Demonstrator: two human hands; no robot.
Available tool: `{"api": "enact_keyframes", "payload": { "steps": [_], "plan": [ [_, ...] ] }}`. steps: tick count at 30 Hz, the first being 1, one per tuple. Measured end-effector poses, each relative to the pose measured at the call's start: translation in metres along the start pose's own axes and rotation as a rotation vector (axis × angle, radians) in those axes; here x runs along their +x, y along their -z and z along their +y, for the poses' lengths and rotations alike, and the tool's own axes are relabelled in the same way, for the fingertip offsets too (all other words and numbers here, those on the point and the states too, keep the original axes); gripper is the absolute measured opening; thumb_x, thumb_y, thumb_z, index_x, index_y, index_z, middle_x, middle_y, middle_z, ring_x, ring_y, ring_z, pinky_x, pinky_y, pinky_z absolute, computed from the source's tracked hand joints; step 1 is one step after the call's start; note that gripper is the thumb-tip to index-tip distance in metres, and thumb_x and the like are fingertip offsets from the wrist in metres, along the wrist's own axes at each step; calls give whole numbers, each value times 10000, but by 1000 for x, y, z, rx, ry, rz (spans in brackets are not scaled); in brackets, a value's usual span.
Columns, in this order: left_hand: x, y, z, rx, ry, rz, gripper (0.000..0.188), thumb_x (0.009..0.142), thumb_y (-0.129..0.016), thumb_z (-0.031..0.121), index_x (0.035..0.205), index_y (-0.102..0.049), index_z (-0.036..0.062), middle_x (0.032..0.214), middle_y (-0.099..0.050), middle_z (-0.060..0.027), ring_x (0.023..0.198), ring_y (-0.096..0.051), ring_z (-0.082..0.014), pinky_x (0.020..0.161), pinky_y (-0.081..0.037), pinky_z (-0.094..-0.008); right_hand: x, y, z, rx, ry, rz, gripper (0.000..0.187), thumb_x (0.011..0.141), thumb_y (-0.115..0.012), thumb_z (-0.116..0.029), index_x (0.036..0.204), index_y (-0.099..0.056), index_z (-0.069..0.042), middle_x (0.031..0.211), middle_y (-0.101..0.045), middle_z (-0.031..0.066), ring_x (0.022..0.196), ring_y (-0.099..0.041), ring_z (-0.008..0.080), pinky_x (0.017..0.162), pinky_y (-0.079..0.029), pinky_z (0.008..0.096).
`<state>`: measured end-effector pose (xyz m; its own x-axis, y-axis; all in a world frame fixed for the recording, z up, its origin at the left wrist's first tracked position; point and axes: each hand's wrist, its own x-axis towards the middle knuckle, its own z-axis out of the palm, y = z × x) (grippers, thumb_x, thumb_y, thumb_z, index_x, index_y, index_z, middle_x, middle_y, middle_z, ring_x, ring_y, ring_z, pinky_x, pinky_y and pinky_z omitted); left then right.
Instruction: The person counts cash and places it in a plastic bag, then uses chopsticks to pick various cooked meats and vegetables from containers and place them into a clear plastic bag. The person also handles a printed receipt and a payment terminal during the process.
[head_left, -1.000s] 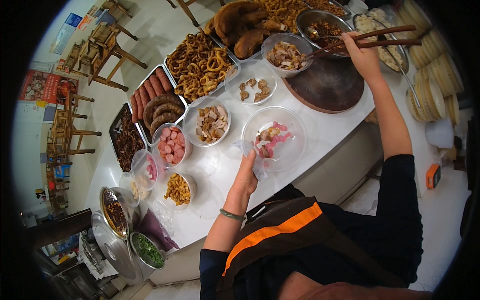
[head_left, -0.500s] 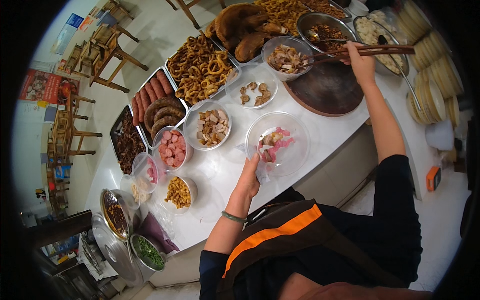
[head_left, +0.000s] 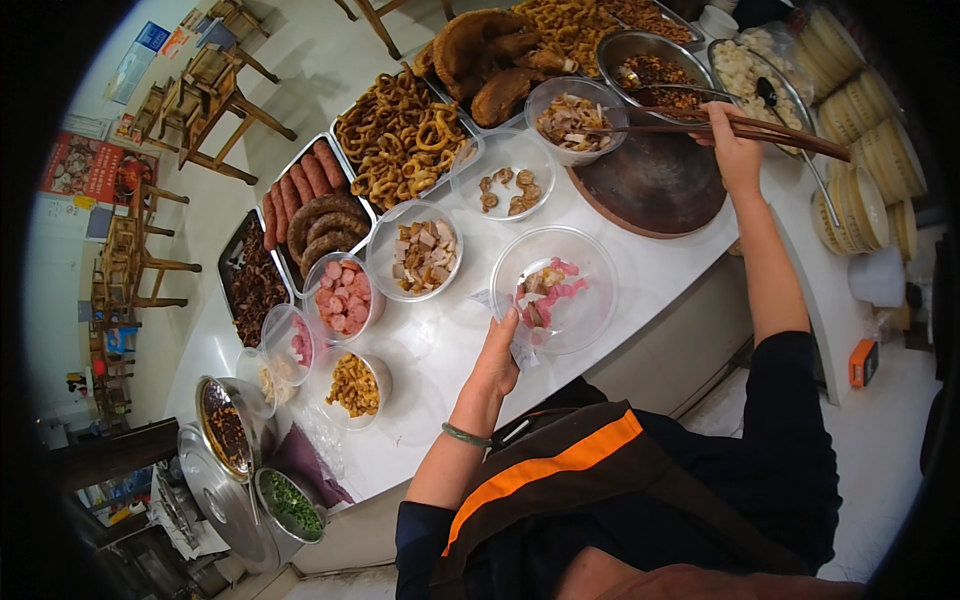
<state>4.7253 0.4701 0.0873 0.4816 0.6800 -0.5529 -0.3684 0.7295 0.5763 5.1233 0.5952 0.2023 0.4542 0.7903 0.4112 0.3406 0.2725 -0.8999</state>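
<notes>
Left hand (head_left: 497, 360) grips one clear bowl (head_left: 590, 300) of pink and brown pieces on the white counter (head_left: 440, 340); right hand (head_left: 735, 150) clasps two long chopsticks (head_left: 700, 125) over a clear bowl of sliced meat (head_left: 575, 118); one sausage tray (head_left: 310, 215) beside.

Bright, even indoor light; sharp centre, fisheye-bent, black-vignetted edges.

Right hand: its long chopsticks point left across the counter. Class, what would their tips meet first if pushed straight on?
Probably the clear bowl of chopped meat; the right hand aims the chopsticks there, though height is unclear.
</notes>
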Motion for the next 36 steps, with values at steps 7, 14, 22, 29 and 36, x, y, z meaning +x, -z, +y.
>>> {"api": "enact_keyframes", "payload": {
  "steps": [7, 14, 22, 29, 36],
  "plan": [
    [-2, -3, 0, -5, -12, -16, 852, 826, -637, 557, 1433, -282, 76, 1344, -467, -100, 1194, -485, -232, 960, -445, -392, -1, -16, 4, -61, 3, 13, 258, 951, -574, -208, 939, -647, 40, 783, -668, 68, 672, -651, 120, 582, -545, 239],
    [-3, 0, 2, 3, -28, 0, 875, 822, -640, 559, 1447, -257, 83, 1357, -453, -109, 1216, -474, -240, 982, -436, -401, -7, -7, 0, -99, 71, 5, 238, 958, -566, -194, 958, -645, 30, 838, -673, 65, 701, -648, 123, 624, -529, 244],
    [5, 6, -1, -9, 9, 1, 811, 860, -605, 531, 1443, -252, 90, 1358, -456, -101, 1214, -473, -236, 982, -431, -408, -18, 17, -38, -84, 146, 71, 238, 969, -558, -193, 973, -651, 25, 845, -671, 62, 750, -621, 117, 694, -512, 263],
    [15, 7, -6, -22, 34, 20, 717, 897, -566, 491, 1425, -286, 95, 1352, -469, -92, 1209, -479, -232, 991, -417, -418, -20, 11, -37, -42, 156, 5, 227, 967, -559, -180, 956, -645, 29, 844, -668, 62, 748, -620, 113, 697, -515, 261],
    [12, 2, -1, 19, 54, 48, 717, 904, -553, 489, 1437, -273, 101, 1350, -471, -93, 1198, -484, -230, 978, -425, -413, -33, 12, -23, -99, 168, -7, 189, 953, -573, -151, 950, -646, 24, 855, -672, 42, 790, -628, 101, 725, -516, 249]
  ]
}}
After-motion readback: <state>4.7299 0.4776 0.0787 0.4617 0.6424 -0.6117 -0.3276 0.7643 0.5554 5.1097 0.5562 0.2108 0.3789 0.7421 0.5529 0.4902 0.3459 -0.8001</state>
